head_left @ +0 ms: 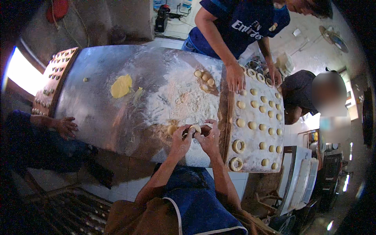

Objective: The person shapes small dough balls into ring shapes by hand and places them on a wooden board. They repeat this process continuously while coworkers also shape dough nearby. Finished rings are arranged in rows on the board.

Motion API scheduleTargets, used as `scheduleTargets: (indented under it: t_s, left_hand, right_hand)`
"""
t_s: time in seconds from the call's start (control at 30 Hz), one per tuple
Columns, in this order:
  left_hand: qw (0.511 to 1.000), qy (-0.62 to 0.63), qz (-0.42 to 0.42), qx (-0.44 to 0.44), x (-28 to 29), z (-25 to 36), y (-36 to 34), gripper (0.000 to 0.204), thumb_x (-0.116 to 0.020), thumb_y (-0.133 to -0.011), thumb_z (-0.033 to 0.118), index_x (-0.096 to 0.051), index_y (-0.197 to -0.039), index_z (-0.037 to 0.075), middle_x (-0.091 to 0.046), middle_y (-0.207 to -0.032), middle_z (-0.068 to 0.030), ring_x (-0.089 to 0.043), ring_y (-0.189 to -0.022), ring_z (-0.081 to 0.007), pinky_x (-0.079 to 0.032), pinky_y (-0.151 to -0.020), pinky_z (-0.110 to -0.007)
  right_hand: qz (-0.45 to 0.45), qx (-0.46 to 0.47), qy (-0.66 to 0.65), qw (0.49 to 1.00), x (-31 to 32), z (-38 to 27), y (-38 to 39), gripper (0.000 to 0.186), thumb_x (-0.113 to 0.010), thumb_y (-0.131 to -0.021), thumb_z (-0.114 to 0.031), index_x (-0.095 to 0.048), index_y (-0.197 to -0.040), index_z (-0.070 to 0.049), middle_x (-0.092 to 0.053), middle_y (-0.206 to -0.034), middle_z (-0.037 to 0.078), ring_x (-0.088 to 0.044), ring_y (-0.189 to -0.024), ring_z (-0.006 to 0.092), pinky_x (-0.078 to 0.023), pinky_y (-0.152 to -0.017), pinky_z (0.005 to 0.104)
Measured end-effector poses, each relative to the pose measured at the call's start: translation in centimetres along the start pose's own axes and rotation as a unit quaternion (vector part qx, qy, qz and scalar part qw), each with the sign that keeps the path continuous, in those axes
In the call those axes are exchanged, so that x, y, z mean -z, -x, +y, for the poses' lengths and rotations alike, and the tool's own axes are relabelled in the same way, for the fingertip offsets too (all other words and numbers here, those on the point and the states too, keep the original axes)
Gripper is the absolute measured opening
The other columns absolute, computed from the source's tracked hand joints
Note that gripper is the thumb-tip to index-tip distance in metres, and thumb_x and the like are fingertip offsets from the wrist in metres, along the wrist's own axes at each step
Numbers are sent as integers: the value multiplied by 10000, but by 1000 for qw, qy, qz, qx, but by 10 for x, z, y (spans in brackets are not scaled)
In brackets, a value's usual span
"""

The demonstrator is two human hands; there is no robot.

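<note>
Above the near edge of the metal table, my left hand (181,140) and my right hand (209,140) meet around a small pale piece of dough (195,128). Both sets of fingers are closed on it, with thumbs and fingertips pinching its edge; it looks curved, though its underside is hidden. A round dough ball (172,129) lies on the table just beside my left fingers. Beyond my hands spreads a heap of white flour (190,100). Several more dough balls (205,77) sit in a cluster at its far side.
At right, a floured board (246,111) carries rows of dough balls and several dough rings (238,146). Across it, a co-worker's hand (236,78) reaches down. Another person's hand (66,127) rests at the table's left. Yellow dough (122,86) lies left of the flour.
</note>
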State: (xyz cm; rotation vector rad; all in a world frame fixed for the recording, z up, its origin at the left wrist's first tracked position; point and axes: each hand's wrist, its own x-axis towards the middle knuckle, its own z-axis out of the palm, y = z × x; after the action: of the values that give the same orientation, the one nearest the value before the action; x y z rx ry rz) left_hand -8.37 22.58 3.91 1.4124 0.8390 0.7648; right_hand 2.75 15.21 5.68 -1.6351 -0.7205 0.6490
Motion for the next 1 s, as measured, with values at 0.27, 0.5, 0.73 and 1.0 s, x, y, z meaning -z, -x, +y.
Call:
scheduleTargets:
  t_s: [0.27, 0.5, 0.73, 1.0]
  left_hand:
    - [893, 400, -162, 128, 1, -4, 5, 358, -594, -881, -14, -498, -1221, 42, -603, -1065, -87, -595, -1079, -183, -505, -887, -315]
    - [833, 538, -93, 96, -28, 8, 8, 159, -482, -875, 89, -440, -1029, 92, -456, -879, -5, -484, -776, -123, -437, -738, -249]
    - [999, 8, 13, -48, -68, 13, 28, 148, -436, -1010, 252, -436, -952, 115, -437, -804, 2, -458, -701, -124, -409, -654, -279]
    - [982, 175, 23, 61, -110, 20, 49, 254, -456, -1006, 287, -492, -811, 130, -471, -748, 11, -469, -663, -132, -434, -602, -328]
  right_hand:
    - [-142, -126, -298, 935, 24, -19, 3, 389, -559, -933, -266, -440, -1240, -59, -656, -922, 108, -625, -740, 170, -504, -679, 299]
    - [8, -151, -195, 969, 31, 27, -1, 530, -404, -985, -505, -629, -861, -41, -618, -730, 63, -570, -672, 171, -445, -638, 305]
    - [58, -6, 152, 987, 38, 15, 15, 629, -405, -976, -574, -586, -702, -37, -518, -599, 30, -435, -535, 124, -342, -507, 285]
    - [66, 38, 97, 992, 79, 14, 46, 531, -441, -999, -413, -606, -739, 20, -583, -583, 119, -536, -542, 221, -418, -528, 389]
